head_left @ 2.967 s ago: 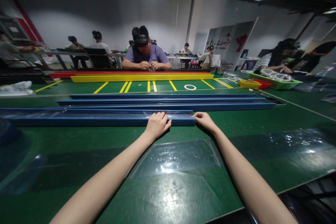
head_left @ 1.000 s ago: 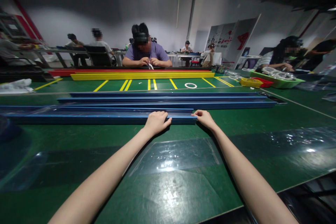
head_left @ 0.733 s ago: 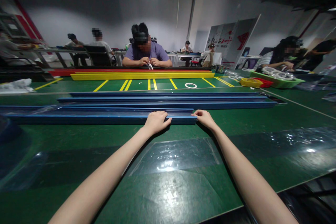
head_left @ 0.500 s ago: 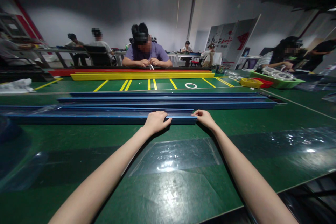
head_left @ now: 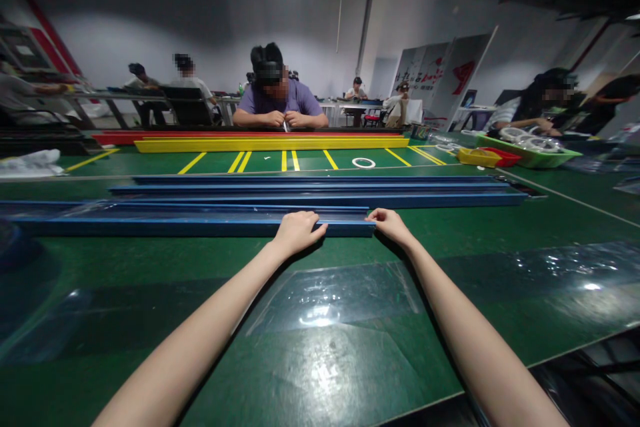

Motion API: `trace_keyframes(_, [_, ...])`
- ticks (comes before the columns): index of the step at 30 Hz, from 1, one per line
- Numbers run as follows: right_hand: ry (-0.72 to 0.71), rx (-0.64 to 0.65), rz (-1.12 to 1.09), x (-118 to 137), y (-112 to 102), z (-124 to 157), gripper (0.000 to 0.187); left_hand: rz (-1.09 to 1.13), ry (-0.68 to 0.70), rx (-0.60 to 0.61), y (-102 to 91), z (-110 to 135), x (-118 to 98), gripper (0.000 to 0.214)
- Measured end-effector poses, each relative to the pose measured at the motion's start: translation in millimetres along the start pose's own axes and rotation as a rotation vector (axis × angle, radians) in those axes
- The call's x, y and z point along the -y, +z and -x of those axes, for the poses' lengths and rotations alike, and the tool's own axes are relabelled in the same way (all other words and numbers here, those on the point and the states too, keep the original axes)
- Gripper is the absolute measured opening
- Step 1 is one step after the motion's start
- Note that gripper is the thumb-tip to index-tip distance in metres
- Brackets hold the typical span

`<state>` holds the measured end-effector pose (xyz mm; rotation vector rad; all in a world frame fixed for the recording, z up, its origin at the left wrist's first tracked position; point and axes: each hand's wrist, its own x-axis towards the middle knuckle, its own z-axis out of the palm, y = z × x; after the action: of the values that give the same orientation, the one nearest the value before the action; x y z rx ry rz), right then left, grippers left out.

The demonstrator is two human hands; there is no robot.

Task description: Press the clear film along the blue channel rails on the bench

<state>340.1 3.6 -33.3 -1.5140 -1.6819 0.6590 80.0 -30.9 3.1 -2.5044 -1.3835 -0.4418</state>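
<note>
We have a green table before us, and along it lies the nearest blue rail, in front of other blue rails. We stretch both arms forward, converging. Our left hand bends over the rail's near wall, its grip clasping that edge. Our right hand curls at the rail's right end; we cannot tell whether its grip is closed.

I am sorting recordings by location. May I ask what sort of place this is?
It looks like a workshop, perhaps for light assembly. Long blue channels lie on a green worktable marked with yellow lines, and a person in purple works with both hands beyond them.
</note>
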Motion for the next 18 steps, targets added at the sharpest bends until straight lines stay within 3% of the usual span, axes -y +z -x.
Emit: trace_keyframes(18, [-0.005,-0.014,0.094,3.1,1.0,0.2,0.017,0.017,-0.001,0.019,-2.3,0.1,-0.4,0.040])
